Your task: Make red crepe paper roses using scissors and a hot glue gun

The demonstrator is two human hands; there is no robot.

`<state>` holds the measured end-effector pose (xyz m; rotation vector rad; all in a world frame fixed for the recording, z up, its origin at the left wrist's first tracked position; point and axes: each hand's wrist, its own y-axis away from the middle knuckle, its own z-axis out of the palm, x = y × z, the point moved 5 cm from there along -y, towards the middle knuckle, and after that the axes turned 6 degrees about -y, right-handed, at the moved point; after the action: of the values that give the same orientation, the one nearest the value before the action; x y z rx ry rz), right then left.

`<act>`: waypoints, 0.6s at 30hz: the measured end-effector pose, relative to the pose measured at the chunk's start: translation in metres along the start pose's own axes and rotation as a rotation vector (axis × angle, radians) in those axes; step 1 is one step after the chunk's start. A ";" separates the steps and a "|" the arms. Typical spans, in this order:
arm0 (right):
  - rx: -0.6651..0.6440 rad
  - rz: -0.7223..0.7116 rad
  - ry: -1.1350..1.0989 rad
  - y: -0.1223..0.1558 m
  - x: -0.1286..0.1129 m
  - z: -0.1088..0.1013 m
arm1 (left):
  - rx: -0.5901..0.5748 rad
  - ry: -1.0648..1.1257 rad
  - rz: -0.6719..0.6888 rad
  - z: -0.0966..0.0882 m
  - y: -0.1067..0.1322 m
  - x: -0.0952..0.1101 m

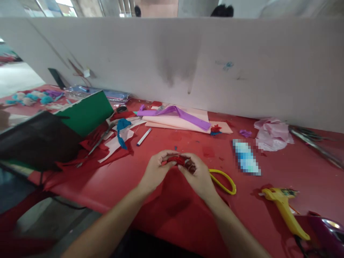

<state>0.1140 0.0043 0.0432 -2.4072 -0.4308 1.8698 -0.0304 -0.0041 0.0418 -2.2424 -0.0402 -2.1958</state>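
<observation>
Near the middle of the table, both hands meet around a small folded piece of red material (176,160). My left hand (158,167) pinches its left end between thumb and fingers. My right hand (198,175) is closed on the other end, its fingers curled. Something dark and brownish shows inside the right fingers, too small to make out. A yellow loop (228,182) lies just right of my right hand, partly hidden by it. The red table top (120,190) is under both forearms.
A yellow glue gun (285,209) lies at right, near a shiny purple object (329,231). Pink crumpled sheet (272,134), peach sheets (172,123) and a purple strip (185,118) lie behind. Scissors (98,143), scraps, a marker (144,137) and a green board (87,113) are at left.
</observation>
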 end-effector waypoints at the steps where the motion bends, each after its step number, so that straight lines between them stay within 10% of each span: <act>1: -0.066 -0.004 0.029 0.002 0.003 0.008 | 0.005 -0.048 -0.009 -0.009 0.005 -0.007; 10: -0.239 -0.007 0.164 0.009 0.013 0.038 | 0.113 -0.592 0.102 -0.036 0.027 -0.028; 18: -0.221 0.019 0.163 0.012 0.017 0.036 | 0.089 -0.630 0.085 -0.034 0.032 -0.030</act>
<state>0.0861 -0.0071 0.0150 -2.6865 -0.6345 1.6958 -0.0643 -0.0370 0.0127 -2.7127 -0.0405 -1.3397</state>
